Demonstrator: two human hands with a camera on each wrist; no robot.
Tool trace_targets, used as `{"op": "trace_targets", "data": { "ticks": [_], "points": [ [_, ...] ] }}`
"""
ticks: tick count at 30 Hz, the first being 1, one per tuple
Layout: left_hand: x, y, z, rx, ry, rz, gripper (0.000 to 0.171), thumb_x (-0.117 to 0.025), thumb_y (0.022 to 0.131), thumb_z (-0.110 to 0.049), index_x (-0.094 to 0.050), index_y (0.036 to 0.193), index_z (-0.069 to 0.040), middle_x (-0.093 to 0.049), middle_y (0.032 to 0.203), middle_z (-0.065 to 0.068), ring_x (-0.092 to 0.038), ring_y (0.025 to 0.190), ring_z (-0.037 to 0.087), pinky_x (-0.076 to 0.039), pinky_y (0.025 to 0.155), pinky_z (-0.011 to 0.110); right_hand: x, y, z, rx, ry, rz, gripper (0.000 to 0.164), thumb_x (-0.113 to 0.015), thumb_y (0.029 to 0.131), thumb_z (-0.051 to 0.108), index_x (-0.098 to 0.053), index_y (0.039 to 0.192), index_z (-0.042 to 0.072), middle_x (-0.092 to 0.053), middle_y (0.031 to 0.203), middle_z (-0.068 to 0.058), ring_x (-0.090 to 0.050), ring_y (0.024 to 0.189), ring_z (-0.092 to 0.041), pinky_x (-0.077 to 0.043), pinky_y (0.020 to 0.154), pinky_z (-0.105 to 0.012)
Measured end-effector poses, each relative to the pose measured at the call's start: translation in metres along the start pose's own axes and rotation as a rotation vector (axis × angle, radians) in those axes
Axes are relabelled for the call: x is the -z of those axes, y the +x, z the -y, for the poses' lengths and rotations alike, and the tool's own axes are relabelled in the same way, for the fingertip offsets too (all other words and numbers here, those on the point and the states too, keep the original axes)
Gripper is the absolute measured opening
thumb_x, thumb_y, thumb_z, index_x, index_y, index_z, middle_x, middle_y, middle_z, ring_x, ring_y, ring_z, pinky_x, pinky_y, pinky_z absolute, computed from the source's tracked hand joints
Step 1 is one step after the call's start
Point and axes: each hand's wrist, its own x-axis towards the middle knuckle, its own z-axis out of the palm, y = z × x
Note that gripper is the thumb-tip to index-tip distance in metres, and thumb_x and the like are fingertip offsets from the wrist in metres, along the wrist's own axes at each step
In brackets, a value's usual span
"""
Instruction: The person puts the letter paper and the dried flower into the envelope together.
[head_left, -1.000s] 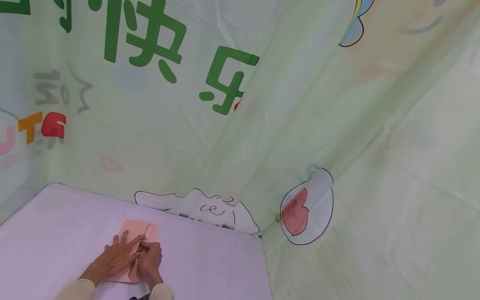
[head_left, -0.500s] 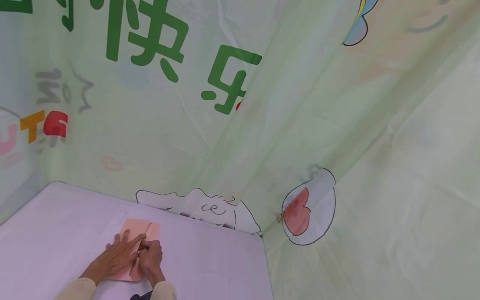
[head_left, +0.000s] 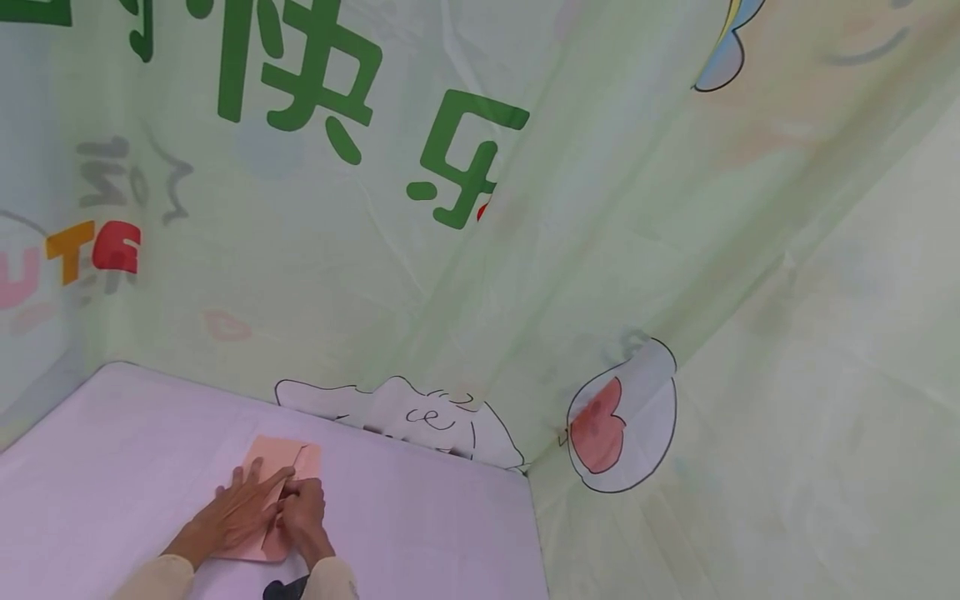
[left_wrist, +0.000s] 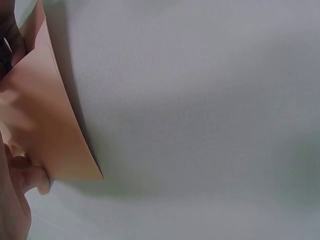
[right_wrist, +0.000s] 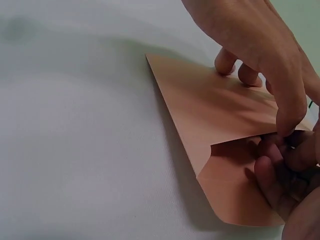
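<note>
Nearest, two cream sleeves (head_left: 153, 579) at the bottom edge. Just beyond, left hand (head_left: 238, 515) flat on a folded pink paper (head_left: 281, 457) — fingers spread and straight, pressing it down onto the pale counter (head_left: 112, 450). Right hand (head_left: 302, 518) touching the left, fingertips (right_wrist: 280, 145) curled and pinching a folded flap of the paper at its middle seam. Paper flat on the counter, near the front edge. Farther back, a green printed backdrop (head_left: 525, 208) — large green characters, cartoon drawings.
</note>
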Motion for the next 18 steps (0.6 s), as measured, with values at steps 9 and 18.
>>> {"op": "trace_targets", "data": {
  "ticks": [9,18],
  "points": [
    [0.0064,0.0018,-0.0037,-0.009,0.014,0.042,0.056,-0.066,0.107,-0.037,-0.047,0.157,-0.020,-0.046,0.153,0.042,-0.056,0.125,0.071,-0.054,0.087,0.081,0.0029,0.0060,0.0001,-0.001,0.081,0.048,0.043,-0.048,0.084,-0.018,-0.081,0.072,0.007,-0.056,0.051,0.005,-0.048,0.039,-0.003,-0.042,0.039,-0.016],
    [0.0066,-0.0024,-0.0040,-0.037,0.066,0.092,0.061,-0.067,0.106,-0.036,-0.044,0.158,-0.015,-0.045,0.155,0.042,-0.055,0.130,0.069,-0.056,0.086,0.080,0.0060,0.0007,0.0069,0.007,0.095,0.084,0.036,-0.046,0.086,-0.018,-0.073,0.068,-0.003,-0.052,0.055,0.003,-0.048,0.043,-0.006,-0.041,0.041,-0.014]
  ]
}}
